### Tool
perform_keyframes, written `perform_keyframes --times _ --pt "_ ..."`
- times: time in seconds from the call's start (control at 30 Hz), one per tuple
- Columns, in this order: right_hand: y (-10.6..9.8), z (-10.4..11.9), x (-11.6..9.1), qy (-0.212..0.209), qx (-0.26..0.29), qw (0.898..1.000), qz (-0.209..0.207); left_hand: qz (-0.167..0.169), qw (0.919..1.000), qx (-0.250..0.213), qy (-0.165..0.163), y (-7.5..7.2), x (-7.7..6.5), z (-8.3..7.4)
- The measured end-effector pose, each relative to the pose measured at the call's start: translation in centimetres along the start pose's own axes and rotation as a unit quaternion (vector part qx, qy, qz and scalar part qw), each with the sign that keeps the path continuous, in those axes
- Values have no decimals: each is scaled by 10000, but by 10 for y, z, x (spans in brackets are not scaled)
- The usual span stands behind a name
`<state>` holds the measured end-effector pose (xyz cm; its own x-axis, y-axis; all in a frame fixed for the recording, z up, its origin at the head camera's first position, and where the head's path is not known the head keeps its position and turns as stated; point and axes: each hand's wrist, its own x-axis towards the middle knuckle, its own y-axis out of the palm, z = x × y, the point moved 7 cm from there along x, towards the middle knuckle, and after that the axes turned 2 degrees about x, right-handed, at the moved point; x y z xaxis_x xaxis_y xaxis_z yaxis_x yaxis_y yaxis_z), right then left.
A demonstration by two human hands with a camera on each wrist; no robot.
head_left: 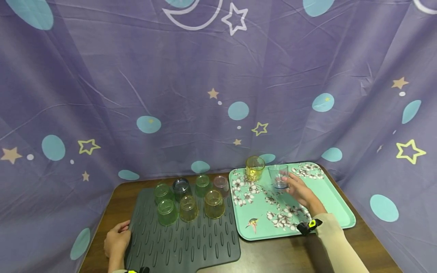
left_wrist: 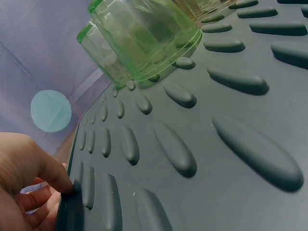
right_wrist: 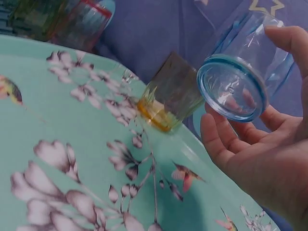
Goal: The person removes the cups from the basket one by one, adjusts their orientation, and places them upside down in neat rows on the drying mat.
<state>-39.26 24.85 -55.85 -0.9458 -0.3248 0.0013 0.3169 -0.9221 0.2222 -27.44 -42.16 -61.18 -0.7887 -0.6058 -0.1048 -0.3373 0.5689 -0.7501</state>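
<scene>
My right hand [head_left: 300,191] holds a clear blue glass [head_left: 278,176] by its side, thumb on one side and fingers on the other. The right wrist view shows the glass's thick round base [right_wrist: 232,87] raised over the tray. Behind and to its left, a yellow glass [head_left: 255,168] stands upright on the mint flowered tray [head_left: 327,197]. At the left edge of the dark grey drying mat [head_left: 218,246], my left hand [head_left: 117,239] grips the rim; in the left wrist view a fingertip [left_wrist: 65,183] presses on that edge, the other fingers curled below.
Several glasses stand upside down on the mat's back half: green ones [head_left: 167,212], a dark blue one [head_left: 181,188], a pink one [head_left: 222,185] and yellow ones [head_left: 214,204]. The tray touches the mat's right side. A purple curtain [head_left: 191,94] hangs behind the wooden table [head_left: 259,256].
</scene>
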Motion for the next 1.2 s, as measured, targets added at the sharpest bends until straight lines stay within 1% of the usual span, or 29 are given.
perform_keyframes --times 0.13,0.2,0.27,0.5,0.57,0.7,0.77,0.97,1.2 --pt "9 9 0 -236 470 9968 604 -33 10000 -11 9 0 -1 -2" --pt "13 13 0 -324 636 9940 826 -55 10000 -19 -4 0 -1 -2" --pt "18 16 0 -390 785 9911 998 -65 10000 -29 -28 -1 -1 -2" --pt "32 25 3 -449 1380 9799 1366 -68 10000 -21 -68 0 0 -1" --pt "35 27 4 -477 1469 9771 1467 -59 10000 -3 -77 0 0 0" --pt "39 29 5 -468 1587 9742 1538 -70 9999 -12 -73 1 -1 0" --pt "40 30 6 -457 1655 9737 1496 -71 9999 -26 -68 1 -1 0" --pt "42 30 8 -419 1634 9770 1305 -50 9999 -53 -89 1 -2 0" --pt "44 30 7 -386 1593 9777 1312 -72 9999 -68 -78 0 -2 -1"
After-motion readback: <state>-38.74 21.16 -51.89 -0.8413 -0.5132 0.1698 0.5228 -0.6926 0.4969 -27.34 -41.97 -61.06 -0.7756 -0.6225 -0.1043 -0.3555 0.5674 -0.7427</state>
